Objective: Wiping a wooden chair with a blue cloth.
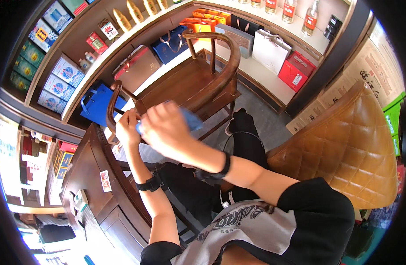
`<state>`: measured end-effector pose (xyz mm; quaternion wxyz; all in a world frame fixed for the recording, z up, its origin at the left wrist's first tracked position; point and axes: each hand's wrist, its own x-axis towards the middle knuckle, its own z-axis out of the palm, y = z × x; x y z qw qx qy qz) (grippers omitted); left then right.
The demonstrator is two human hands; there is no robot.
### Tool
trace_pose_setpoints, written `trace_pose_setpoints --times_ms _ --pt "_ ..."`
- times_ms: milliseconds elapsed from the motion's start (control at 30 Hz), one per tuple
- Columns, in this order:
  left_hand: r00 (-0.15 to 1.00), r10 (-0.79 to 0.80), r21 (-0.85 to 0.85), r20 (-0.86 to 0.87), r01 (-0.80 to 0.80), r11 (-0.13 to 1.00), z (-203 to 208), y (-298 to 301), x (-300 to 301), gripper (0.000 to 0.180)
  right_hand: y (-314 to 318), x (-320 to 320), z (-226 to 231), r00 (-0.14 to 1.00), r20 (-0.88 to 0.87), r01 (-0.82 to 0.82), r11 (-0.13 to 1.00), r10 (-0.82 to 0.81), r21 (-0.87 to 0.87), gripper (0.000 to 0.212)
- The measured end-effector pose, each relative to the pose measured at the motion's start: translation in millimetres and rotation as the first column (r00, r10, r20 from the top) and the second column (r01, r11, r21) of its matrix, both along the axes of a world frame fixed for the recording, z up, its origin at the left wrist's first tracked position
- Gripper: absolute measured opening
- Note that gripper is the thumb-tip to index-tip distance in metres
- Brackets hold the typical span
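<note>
A dark wooden armchair [181, 81] with a curved top rail stands in front of me. My right hand [165, 130], smeared by motion, is closed on a blue cloth [192, 120] over the chair's near arm rail. The cloth sticks out past the far side of the hand, and a small blue edge shows at its left. Just left of it, my left hand [128, 128] has its fingers curled at the same rail, near its curved end. The hands hide the stretch of rail beneath them. Black bands circle both my wrists.
Behind the chair, shelves hold gift bags, boxes and bottles [311, 17]. A dark wooden table [97, 154] stands close on my left, with a small red-and-white card [105, 181] on it. A quilted tan leather chair [335, 150] is at my right, beside stacked cartons [366, 70].
</note>
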<state>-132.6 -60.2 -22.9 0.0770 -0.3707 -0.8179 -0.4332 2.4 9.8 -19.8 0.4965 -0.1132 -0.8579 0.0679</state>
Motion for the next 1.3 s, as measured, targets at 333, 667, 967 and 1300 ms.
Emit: trace_pose_setpoints --times_ms 333,667,967,1300 --pt "0.998 -0.024 0.059 0.054 0.021 0.998 -10 -9 -4 0.038 50 29 -1 0.983 0.133 -0.111 0.988 0.124 -0.103 0.029" --pt "0.994 0.018 0.082 0.106 -0.026 0.996 2 -6 11 0.037 285 73 -8 0.932 0.103 -0.115 0.554 0.346 -0.825 0.039" --pt "0.981 0.052 0.099 0.187 -0.071 0.993 7 -5 21 0.038 415 11 -30 0.786 0.297 -0.111 0.597 0.542 -0.794 0.032" --pt "0.975 0.039 0.105 0.219 -0.064 0.992 3 3 16 0.037 430 12 -50 0.868 0.343 -0.014 0.710 0.358 -0.704 0.032"
